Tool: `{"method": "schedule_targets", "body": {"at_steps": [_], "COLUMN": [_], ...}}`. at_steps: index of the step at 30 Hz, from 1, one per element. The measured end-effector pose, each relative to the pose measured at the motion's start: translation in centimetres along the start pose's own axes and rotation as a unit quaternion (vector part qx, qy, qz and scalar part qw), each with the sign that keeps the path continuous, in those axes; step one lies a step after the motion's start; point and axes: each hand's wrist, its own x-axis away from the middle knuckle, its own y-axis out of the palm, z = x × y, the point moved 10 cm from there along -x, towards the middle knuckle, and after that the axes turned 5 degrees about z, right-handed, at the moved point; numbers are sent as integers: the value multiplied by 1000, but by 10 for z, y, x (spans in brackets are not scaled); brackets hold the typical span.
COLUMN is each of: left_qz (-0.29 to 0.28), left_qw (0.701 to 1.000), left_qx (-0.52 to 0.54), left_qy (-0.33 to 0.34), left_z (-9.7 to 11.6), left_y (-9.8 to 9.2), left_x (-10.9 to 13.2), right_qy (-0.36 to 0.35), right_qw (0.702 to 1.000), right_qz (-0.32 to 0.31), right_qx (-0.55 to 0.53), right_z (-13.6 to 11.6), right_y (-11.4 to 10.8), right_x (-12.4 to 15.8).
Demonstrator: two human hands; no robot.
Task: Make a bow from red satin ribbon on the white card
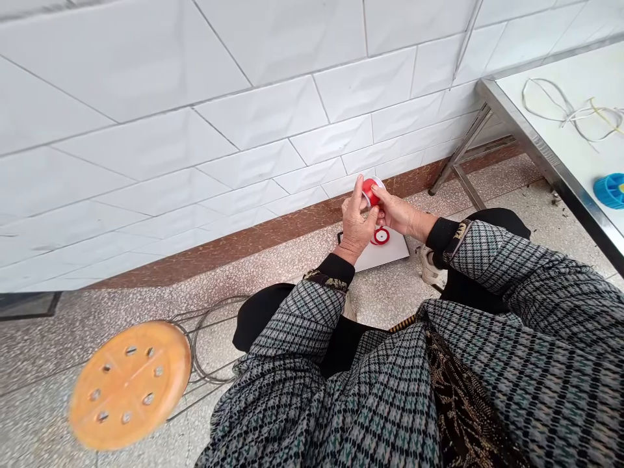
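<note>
Ahead of me, both hands grip a small round red piece with a white rim [371,190], tilted up at an angle. My left hand [358,222] is closed on its left side, fingers behind it. On its right side my right hand [396,211] is closed too, the thumb lying across the red face. Fingers cover part of the piece, so its exact kind cannot be made out. Below the hands, a white board or box lid [383,257] lies on the floor. A red ring with a white centre and a dark dot [380,236] is seen on it, partly behind my fingers.
An orange round stool with holes [130,383] stands at lower left, beside loops of dark cable or wire [205,338]. At right, a metal-edged table [550,153] carries white cord [578,117] and a blue round plastic part [609,190]. A white tiled wall [273,110] rises ahead.
</note>
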Motion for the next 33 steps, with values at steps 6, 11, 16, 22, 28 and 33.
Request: {"method": "schedule_targets", "body": {"at_steps": [6,11,16,22,28,33], "left_qz": [115,36,-20,-49,0,35], "left_qw": [989,975,961,935,937,935], "left_qx": [82,143,175,230,257,281], "left_qy": [-41,-169,-213,-267,-237,-213], "left_z": [-10,-28,-25,-33,-32,-33], "left_y": [-25,-9,-7,-1,5,3], "left_x": [-3,-4,-5,-4,1,2], "right_qy": [-77,-151,-224,-216,-149,-105], "right_qw": [994,952,890,892,954,985], "right_qz": [67,119,147,122,60,25], "right_qx": [49,238,369,378,254,137], "right_z": [-13,-22,-36,-28,2,5], "right_y": [-14,-27,-24,-15,-12,-4], "right_x": [-1,-5,2,7,0,1]}}
